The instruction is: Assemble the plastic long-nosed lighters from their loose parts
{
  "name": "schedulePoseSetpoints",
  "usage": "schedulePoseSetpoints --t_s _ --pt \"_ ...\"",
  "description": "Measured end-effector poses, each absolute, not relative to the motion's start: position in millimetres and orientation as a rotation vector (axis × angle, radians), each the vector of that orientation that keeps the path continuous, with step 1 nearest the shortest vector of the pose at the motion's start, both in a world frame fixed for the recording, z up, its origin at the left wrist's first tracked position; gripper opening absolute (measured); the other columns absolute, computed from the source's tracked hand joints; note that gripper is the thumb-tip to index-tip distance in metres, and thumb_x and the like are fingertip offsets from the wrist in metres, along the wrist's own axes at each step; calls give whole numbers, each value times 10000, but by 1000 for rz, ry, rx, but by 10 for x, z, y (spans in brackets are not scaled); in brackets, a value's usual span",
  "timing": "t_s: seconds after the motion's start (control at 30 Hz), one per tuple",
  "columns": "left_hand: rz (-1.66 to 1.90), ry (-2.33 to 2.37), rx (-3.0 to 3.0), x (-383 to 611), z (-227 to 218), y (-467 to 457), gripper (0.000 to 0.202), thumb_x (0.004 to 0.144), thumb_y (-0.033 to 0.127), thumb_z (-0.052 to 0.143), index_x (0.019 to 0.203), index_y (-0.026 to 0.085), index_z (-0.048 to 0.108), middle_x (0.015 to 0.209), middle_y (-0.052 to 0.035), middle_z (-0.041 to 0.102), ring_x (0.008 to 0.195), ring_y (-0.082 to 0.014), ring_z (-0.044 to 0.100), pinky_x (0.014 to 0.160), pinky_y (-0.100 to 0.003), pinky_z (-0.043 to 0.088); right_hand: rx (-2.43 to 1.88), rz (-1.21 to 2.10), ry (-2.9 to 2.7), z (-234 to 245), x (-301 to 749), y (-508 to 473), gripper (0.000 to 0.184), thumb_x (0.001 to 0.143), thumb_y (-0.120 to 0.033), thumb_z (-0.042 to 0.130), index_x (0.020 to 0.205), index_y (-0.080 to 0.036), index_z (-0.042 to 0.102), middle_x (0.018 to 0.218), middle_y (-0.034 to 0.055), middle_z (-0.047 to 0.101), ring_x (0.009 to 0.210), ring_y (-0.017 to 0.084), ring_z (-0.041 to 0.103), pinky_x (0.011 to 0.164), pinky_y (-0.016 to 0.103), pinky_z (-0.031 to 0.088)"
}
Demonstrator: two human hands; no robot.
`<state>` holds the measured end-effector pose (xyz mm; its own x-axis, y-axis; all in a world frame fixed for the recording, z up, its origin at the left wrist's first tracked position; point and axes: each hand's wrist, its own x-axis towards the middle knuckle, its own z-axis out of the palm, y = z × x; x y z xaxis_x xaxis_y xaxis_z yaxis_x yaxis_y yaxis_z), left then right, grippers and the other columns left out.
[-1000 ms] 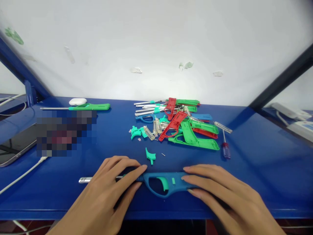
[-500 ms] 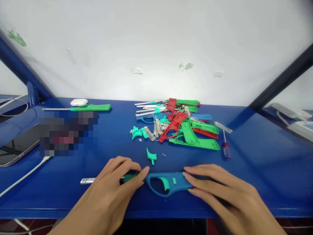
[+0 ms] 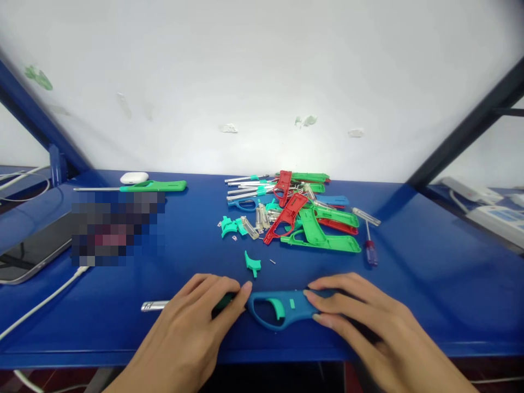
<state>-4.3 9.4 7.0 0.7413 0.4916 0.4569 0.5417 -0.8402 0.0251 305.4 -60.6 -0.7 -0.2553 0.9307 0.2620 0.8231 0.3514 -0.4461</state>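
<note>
A blue gas lighter (image 3: 301, 303) lies level near the front edge of the table, its metal tube pointing left and a teal trigger inside its finger loop. My left hand (image 3: 196, 319) is closed round the neck, thumb and fingers pinching just left of the loop and hiding part of the tube. My right hand (image 3: 364, 322) grips the handle end between thumb and fingers, covering the tip. Beyond the lighter lie a loose teal trigger (image 3: 252, 265) and a small metal pin (image 3: 272, 261).
Behind lies a pile of red, green and blue lighter shells (image 3: 313, 224), clear fuel tanks (image 3: 262, 215) and metal tubes. A screwdriver (image 3: 370, 252) lies at its right. To the left are a whole green lighter (image 3: 164, 186), a white case (image 3: 134, 178), a phone (image 3: 36, 251) and a white cable (image 3: 45, 303).
Both hands keep hold of the lighter, which has barely shifted. The whole view has moved slightly, so the table's contents sit a little differently in it.
</note>
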Motion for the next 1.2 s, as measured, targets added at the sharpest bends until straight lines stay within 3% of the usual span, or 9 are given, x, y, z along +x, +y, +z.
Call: schedulePoseSetpoints --t_s 0.1,0.27,0.37,0.5,0.67,0.8,0.93,1.07,1.2 --pt "-789 -857 -2811 -48 -12 87 625 859 -126 398 1357 162 643 1091 -87 682 926 -204 656 819 -345 565 -1503 295 -2191 55 3009 -573 256 1082 -381 560 1299 -378 697 1377 16 673 1258 196 687 1031 306 608" --pt "-924 -874 -2804 -66 -55 44 644 887 -122 393 1422 170 604 1157 -97 662 995 -172 660 847 -275 575 -1498 119 -2208 148 2919 -548 421 1065 -429 562 1479 -350 583 1407 48 692 1215 209 737 943 261 642" --pt "-987 -860 -2783 -41 3 22 620 897 -126 379 1378 182 620 1121 -78 682 978 -145 672 854 -239 579 -1471 -18 -2255 177 2800 -512 403 1031 -511 599 1384 -336 685 1313 60 762 1159 276 770 894 340 675" --pt "-1021 -816 -2765 7 86 4 538 939 -100 361 1291 189 647 1081 -64 715 956 -144 687 878 -254 591 -1443 -30 -2285 165 2656 -477 429 1028 -627 538 1216 -326 780 1186 23 821 1134 308 780 961 453 654" --pt "-1031 -811 -2830 -42 44 -44 544 965 -88 383 1373 179 625 1173 -79 698 1073 -135 676 976 -250 571 -1477 -60 -2144 106 2637 -523 495 1037 -660 486 1197 -319 807 1146 43 835 1070 278 803 876 344 682" --pt "-941 -845 -2810 -104 -6 -49 487 1075 43 395 1498 219 561 1300 -78 678 1223 -144 654 1071 -271 541 -1472 -111 -2096 72 2654 -545 469 1019 -659 527 1160 -328 828 1111 48 841 1050 275 808 862 320 680" --pt "-918 -885 -2700 -149 78 42 406 1110 254 511 1504 167 547 1344 -101 703 1278 -225 648 1146 -389 504 -1485 -157 -2054 43 2685 -526 478 1009 -671 535 1133 -325 841 1081 59 842 1026 283 811 838 337 688" --pt "-924 -808 -2670 -160 162 92 293 1098 124 477 1300 191 679 1139 -16 789 1094 -161 721 1181 -373 408 -1448 -149 -2036 15 2717 -523 434 991 -651 588 1127 -328 844 1077 64 836 1011 278 810 841 335 687" --pt "-1150 -821 -2663 -65 181 48 288 1041 42 523 1166 206 724 1011 12 804 957 -148 735 1013 -345 489 -1404 -113 -2030 55 2690 -521 387 998 -600 611 1145 -324 838 1063 67 821 1007 273 803 845 325 682"
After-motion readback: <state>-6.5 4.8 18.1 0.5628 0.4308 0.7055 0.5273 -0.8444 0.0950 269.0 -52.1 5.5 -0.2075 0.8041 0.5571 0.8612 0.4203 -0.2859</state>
